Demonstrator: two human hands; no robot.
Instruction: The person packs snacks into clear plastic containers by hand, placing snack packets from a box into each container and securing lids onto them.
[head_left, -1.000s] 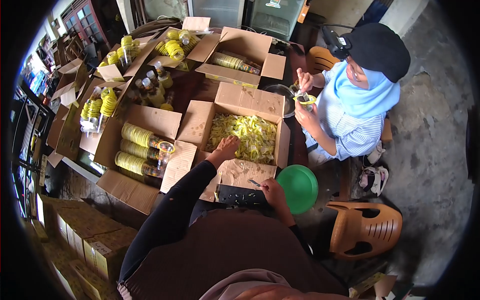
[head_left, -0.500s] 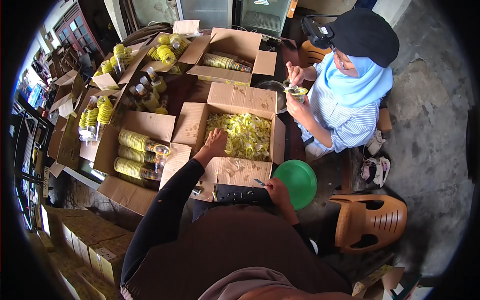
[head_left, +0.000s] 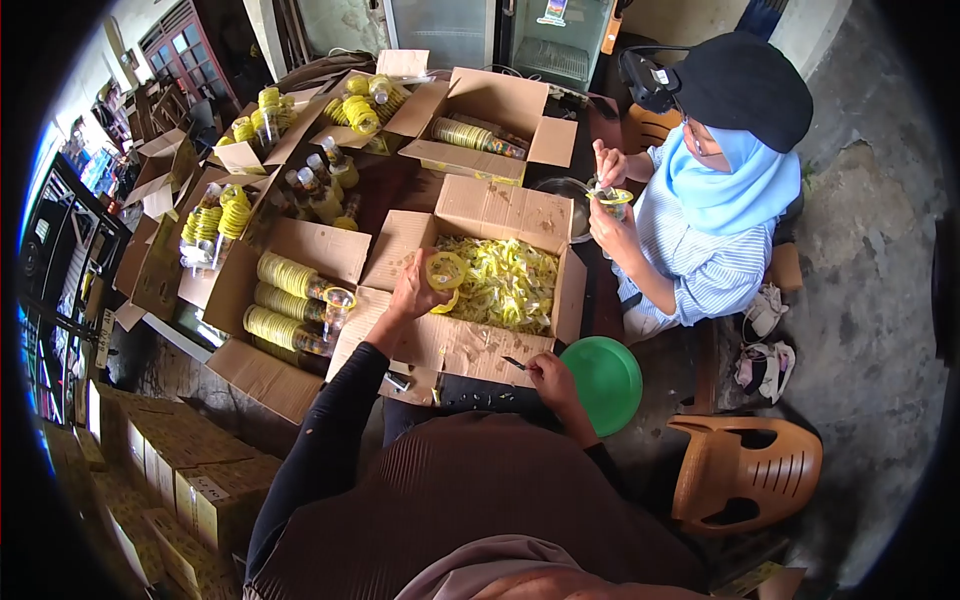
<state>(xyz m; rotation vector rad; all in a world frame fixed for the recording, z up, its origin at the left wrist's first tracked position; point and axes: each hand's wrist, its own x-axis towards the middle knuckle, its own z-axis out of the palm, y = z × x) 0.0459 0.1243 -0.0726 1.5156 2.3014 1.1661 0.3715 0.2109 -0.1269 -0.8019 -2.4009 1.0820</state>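
My left hand [head_left: 410, 292] is closed on a clear cup with a yellow rim [head_left: 446, 270], held over the left edge of an open cardboard box [head_left: 497, 208]. Yellow-and-white wrapped pieces [head_left: 505, 285] fill that box. My right hand [head_left: 550, 378] grips a small dark knife [head_left: 515, 363] near the box's front flap, beside a green plastic basin [head_left: 603, 385]. To the left, another carton [head_left: 255, 372] holds rows of stacked yellow-rimmed cups [head_left: 287, 275].
A co-worker [head_left: 700, 210] at the right holds a yellow-rimmed cup [head_left: 612, 196] over a metal bowl [head_left: 568, 190]. Farther back are cartons [head_left: 475, 155] and bottles [head_left: 322, 180]. An orange chair [head_left: 745, 473] stands at the lower right.
My left hand has come up from the yellow pieces and now has a yellow-rimmed cup in it. The right hand still holds the knife near the same spot.
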